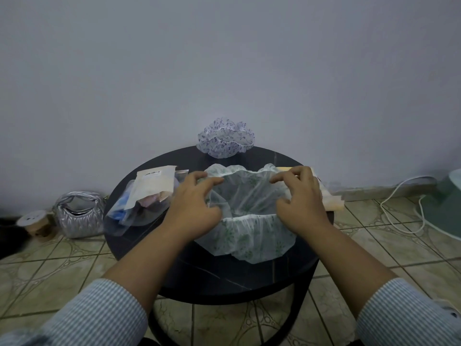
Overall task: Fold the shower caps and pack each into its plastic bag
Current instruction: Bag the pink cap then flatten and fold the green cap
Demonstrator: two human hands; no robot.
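Observation:
A white shower cap with a green flower print [249, 228] lies spread open on the round black table [224, 275]. My left hand [197, 206] holds its elastic rim on the left side, fingers curled over the far edge. On the right side, my right hand [301, 201] pinches the rim the same way. A second cap, white with a purple print [225, 138], sits bunched at the table's far edge. A pile of plastic bags [144, 198], one with a barcode label, lies at the table's left. Another flat bag [331, 198] shows partly behind my right hand.
The table stands against a plain grey wall on a tiled floor. A silver quilted handbag [79, 214] and a lidded paper cup [37, 223] sit on the floor at left. A white cable [404, 206] and a pale green object [446, 203] lie at right.

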